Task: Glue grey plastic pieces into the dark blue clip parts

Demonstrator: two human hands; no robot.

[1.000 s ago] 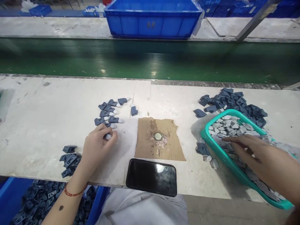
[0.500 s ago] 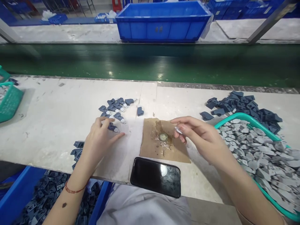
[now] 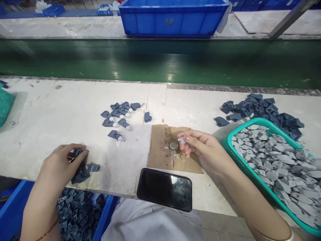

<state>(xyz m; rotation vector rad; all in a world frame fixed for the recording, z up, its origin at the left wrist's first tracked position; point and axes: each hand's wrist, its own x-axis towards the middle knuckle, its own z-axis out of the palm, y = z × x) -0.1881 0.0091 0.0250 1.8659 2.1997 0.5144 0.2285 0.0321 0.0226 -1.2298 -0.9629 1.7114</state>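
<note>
My right hand (image 3: 203, 149) pinches a small light-grey plastic piece (image 3: 182, 140) between thumb and fingers. It is held over a brown cardboard sheet (image 3: 156, 157), beside a small round dish (image 3: 173, 145) with wet splashes around it. At the front left, my left hand (image 3: 61, 162) has its thumb and fingers closed about a dark blue plastic part (image 3: 78, 153) in a small pile; the fingers partly hide it. Beyond that hand lie several dark blue parts with light-grey tips (image 3: 120, 113). One more assembled part (image 3: 147, 116) lies a little apart.
A black phone (image 3: 164, 189) lies at the front edge. To the right, a green basket (image 3: 227, 144) holds grey pieces, with a heap of dark blue parts (image 3: 260, 108) behind. A blue bin (image 3: 111, 207) of parts stands below the edge. Beyond is a green belt (image 3: 140, 62) and blue crate (image 3: 173, 21).
My left hand has moved from the tipped parts back toward me, to the pile at the front left. My right hand has brought the grey piece left, closer to the dish.
</note>
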